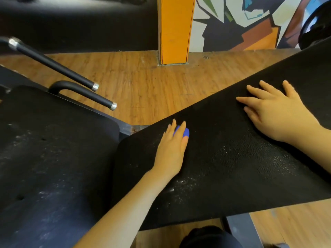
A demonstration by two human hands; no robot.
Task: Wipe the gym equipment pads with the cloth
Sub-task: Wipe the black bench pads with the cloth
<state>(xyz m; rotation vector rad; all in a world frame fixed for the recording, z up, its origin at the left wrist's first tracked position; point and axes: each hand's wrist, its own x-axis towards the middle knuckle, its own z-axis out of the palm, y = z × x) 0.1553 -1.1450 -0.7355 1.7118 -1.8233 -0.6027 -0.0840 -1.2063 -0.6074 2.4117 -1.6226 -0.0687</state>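
Observation:
A long black textured pad [223, 158] slants from lower middle up to the right, with white dusty marks near its lower end. My left hand [172, 149] lies on its near-left part, fingers straight, pressing a small blue cloth [181, 131] that shows between the fingers. My right hand [274, 108] rests flat on the pad farther right, fingers spread, holding nothing. A second black seat pad [50, 158] sits at the left, streaked with white dust.
Two black handle bars [53, 65] with silver end caps stick out above the left pad. An orange pillar [174, 31] stands on the wooden floor [143, 83] ahead, beside a painted wall. A dark metal frame leg [240, 230] runs under the slanted pad.

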